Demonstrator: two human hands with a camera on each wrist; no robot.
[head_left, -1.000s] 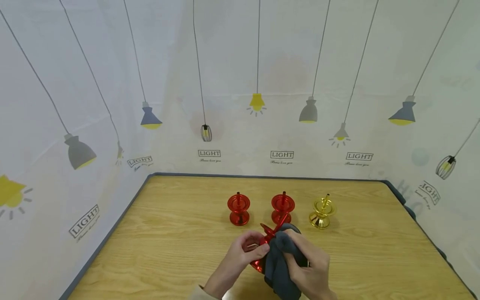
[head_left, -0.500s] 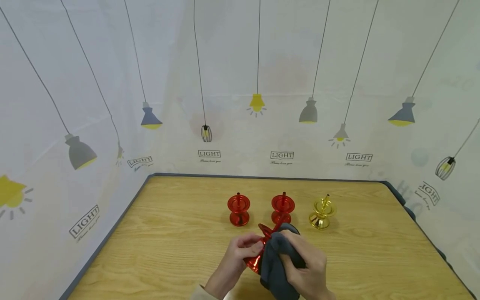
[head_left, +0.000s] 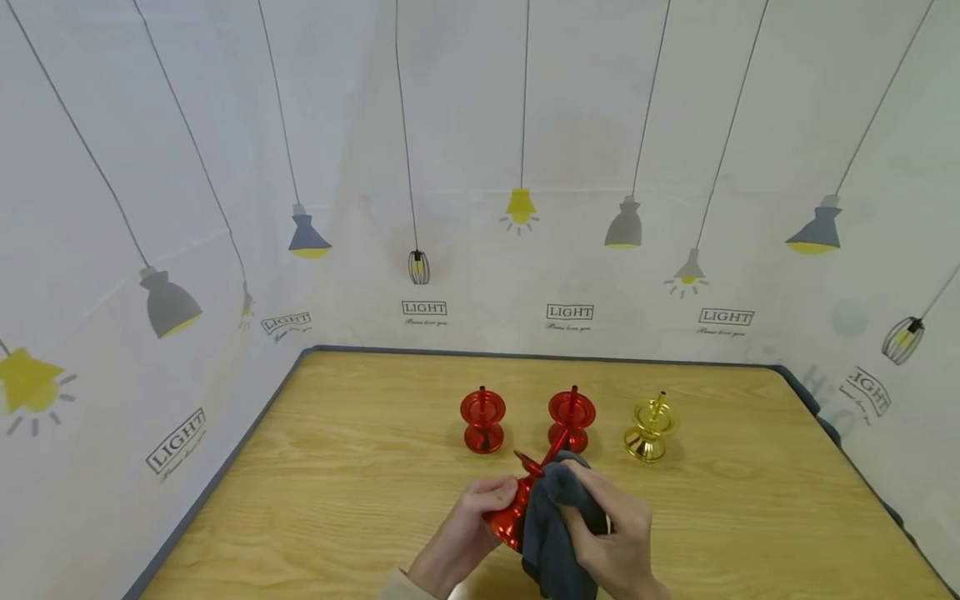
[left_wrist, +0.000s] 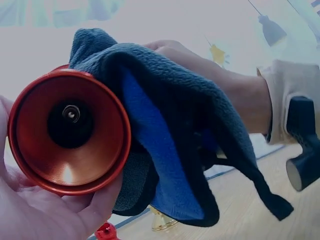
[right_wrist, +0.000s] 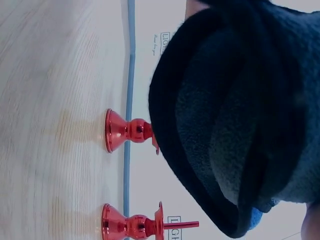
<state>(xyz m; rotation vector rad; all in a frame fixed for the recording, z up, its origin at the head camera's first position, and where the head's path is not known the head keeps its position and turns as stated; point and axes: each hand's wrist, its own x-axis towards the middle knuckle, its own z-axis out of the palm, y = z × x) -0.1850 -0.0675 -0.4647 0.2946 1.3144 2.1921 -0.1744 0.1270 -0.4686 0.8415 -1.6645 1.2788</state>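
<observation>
A shiny red candle holder [head_left: 512, 514] is tilted above the table in the head view, its stem leaning up to the right. My left hand [head_left: 467, 523] grips it around the base, thumb on the near side. In the left wrist view the hollow underside of the candle holder [left_wrist: 92, 162] faces the camera. A dark grey-blue cloth [head_left: 550, 533] is pinched in my right hand [head_left: 621, 533] and pressed against the candle holder's right side. Blue lining of the cloth [left_wrist: 160, 165] shows in the left wrist view. The cloth hides most of my right fingers in the right wrist view.
Two red candle holders, a left one [head_left: 483, 421] and a middle one [head_left: 572, 417], stand upright beyond my hands. To their right stands a gold candle holder [head_left: 648, 429]. The wooden table [head_left: 345, 483] meets a lamp-printed wall covering [head_left: 480, 275] at the back and sides.
The held candle holder has turned a little, and its base has shifted left and slightly down. My left fingers have changed their hold on it. The cloth remains against it.
</observation>
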